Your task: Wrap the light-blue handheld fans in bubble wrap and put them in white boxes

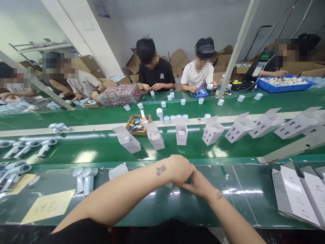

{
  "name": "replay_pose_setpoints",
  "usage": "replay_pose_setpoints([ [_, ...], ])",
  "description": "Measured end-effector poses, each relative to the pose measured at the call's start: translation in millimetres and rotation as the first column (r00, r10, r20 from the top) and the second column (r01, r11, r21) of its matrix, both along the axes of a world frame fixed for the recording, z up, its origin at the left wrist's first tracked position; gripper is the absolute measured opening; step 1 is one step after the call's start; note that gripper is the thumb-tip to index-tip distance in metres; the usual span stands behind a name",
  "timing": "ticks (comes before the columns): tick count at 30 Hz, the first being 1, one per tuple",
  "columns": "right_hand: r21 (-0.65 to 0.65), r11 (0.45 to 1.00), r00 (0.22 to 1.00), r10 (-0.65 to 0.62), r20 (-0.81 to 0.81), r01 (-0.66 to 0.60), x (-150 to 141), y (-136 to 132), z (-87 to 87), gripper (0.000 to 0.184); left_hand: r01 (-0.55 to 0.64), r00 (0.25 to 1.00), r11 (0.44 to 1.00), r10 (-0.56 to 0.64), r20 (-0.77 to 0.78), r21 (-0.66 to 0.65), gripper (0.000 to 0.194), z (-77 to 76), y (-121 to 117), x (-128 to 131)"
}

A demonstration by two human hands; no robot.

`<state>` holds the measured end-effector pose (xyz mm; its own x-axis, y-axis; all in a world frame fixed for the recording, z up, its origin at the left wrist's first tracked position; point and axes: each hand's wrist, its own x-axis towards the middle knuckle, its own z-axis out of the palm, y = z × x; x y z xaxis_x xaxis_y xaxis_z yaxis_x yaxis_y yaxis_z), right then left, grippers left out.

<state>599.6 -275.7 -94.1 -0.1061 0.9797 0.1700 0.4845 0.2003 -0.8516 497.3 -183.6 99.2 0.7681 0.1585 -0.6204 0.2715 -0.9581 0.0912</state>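
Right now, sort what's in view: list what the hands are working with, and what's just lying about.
In hand:
left hand and right hand, closed together over something small and mostly hidden
open white boxes on the belt ahead
flat carton blanks at right

Lying about:
handheld fans at left
yellow paper note
small cardboard tray of parts
blue bin far side

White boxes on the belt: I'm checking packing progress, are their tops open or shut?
Open. The white boxes stand with top flaps raised, and pale contents show inside several.

White cartons [181, 133] stand on a glossy green belt [101, 149], beside a yellow paper sheet [48, 206] and a blue tray [284, 84].
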Motion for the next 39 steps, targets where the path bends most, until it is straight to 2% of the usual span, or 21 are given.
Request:
replay_pose_setpoints([
  [2,-0.026,0.999,0.999,0.038,0.001,-0.038,3,-1,5.0,0.067,0.035,0.998,0.999,-0.036,-0.046,-0.031,0.023,-8.6,3,8],
  [3,-0.037,0.999,0.999,0.038,-0.01,-0.038,4,-1,7.1,0.066,0.043,0.999,0.999,-0.043,-0.016,0.011,0.022,-14.7,1,7],
  [5,-0.043,0.999,0.999,0.016,-0.043,-0.018,6,-1,9.0,0.062,0.084,0.978,0.981,-0.114,0.174,0.172,0.015,-29.7,-5,-4],
  [6,-0.036,0.999,0.998,0.015,-0.058,-0.018,7,-1,8.3,0.059,0.114,0.937,0.959,-0.191,0.293,0.259,0.013,-38.3,-9,-14],
  [8,0.012,0.999,0.996,0.046,-0.071,-0.045,10,-1,3.0,0.057,0.169,0.807,0.906,-0.353,0.474,0.387,0.015,-57.2,-17,-37],
  [9,0.045,0.997,0.996,0.059,-0.071,-0.056,11,-2,-1.2,0.059,0.174,0.755,0.887,-0.399,0.52,0.428,0.017,-67.7,-22,-49],
  [11,0.091,0.995,0.996,0.057,-0.072,-0.05,12,-3,-10.7,0.066,0.113,0.719,0.876,-0.398,0.571,0.468,0.018,-91.3,-32,-69],
  [13,0.109,0.994,0.996,0.04,-0.077,-0.031,11,-4,-17.9,0.069,0.006,0.737,0.89,-0.312,0.599,0.456,0.021,-116.7,-42,-78],
  [15,0.105,0.993,0.995,0.053,-0.084,-0.044,8,-4,-19.0,0.068,-0.114,0.775,0.907,-0.175,0.608,0.406,0.021,-139.1,-52,-78],
  [17,0.079,0.993,0.992,0.091,-0.089,-0.084,5,-6,-13.0,0.066,-0.229,0.794,0.919,-0.015,0.608,0.321,0.019,-152.2,-57,-73],
  [19,0.014,0.996,0.989,0.089,-0.119,-0.088,3,-10,-3.3,0.065,-0.354,0.772,0.913,0.163,0.614,0.203,0.026,-151.5,-56,-76],
  [22,-0.063,0.997,0.974,-0.059,-0.217,0.046,4,-19,3.8,0.058,-0.505,0.675,0.862,0.362,0.643,0.044,0.037,-126.6,-45,-112],
  [24,-0.12,0.972,0.939,-0.226,-0.26,0.2,1,-24,-3.3,0.049,-0.591,0.596,0.806,0.449,0.666,-0.015,0.032,-101.7,-32,-157],
  [26,-0.201,0.929,0.903,-0.354,-0.243,0.31,-12,-25,-17.7,0.041,-0.678,0.543,0.735,0.498,0.676,0.003,0.029,-78.3,-11,-210],
  [28,-0.264,0.908,0.903,-0.382,-0.198,0.327,-39,-22,-31.7,0.037,-0.739,0.547,0.667,0.508,0.666,0.099,0.028,-63.2,21,-262],
  [29,-0.284,0.915,0.922,-0.343,-0.178,0.286,-58,-18,-35.9,0.036,-0.749,0.568,0.643,0.5,0.654,0.158,0.027,-60.4,41,-285],
  [32,-0.305,0.952,0.993,-0.042,-0.107,0.008,-130,3,-33.3,0.032,-0.738,0.634,0.6,0.461,0.621,0.309,0.025,-72.0,108,-337],
  [34,-0.306,0.929,0.975,0.222,0.011,-0.208,-183,24,-23.6,0.041,-0.72,0.666,0.59,0.439,0.603,0.366,0.026,-90.8,152,-358],
  [36,-0.363,0.861,0.885,0.435,0.168,-0.355,-232,44,-17.0,0.062,-0.702,0.686,0.602,0.429,0.587,0.381,0.028,-110.1,187,-370],
  [38,-0.47,0.78,0.768,0.576,0.281,-0.413,-274,58,-19.8,0.076,-0.689,0.696,0.624,0.426,0.578,0.37,0.029,-123.9,207,-378],
  [39,-0.512,0.756,0.729,0.608,0.314,-0.409,-291,61,-25.0,0.076,-0.68,0.7,0.639,0.419,0.578,0.361,0.03,-128.1,210,-382],
])
